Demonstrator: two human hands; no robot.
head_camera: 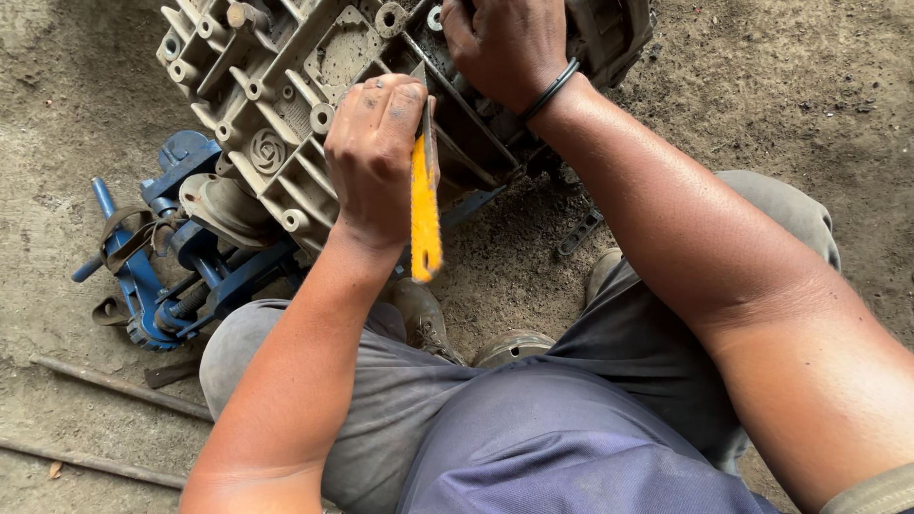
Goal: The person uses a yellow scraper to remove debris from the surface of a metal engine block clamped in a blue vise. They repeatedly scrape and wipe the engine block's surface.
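My left hand (373,157) has its fingers clamped on a yellow-handled knife (425,205), blade tip at the ribbed face of the grey engine casing (286,105) lying on the dirt floor (762,105). My right hand (505,48) grips the casing's top edge. The face is grimy; scraping looks barely begun. A blue jack (157,257) lies beside it.

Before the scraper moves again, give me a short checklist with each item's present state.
1. Left hand closed on the yellow-handled scraper: ok.
2. Blade tip against the grey metal casing: cannot tell, the fingers hide it.
3. Right hand resting on the casing: ok.
4. Casing propped on the blue jack: cannot tell how firmly.
5. Loose metal rods lying apart from both hands: ok.
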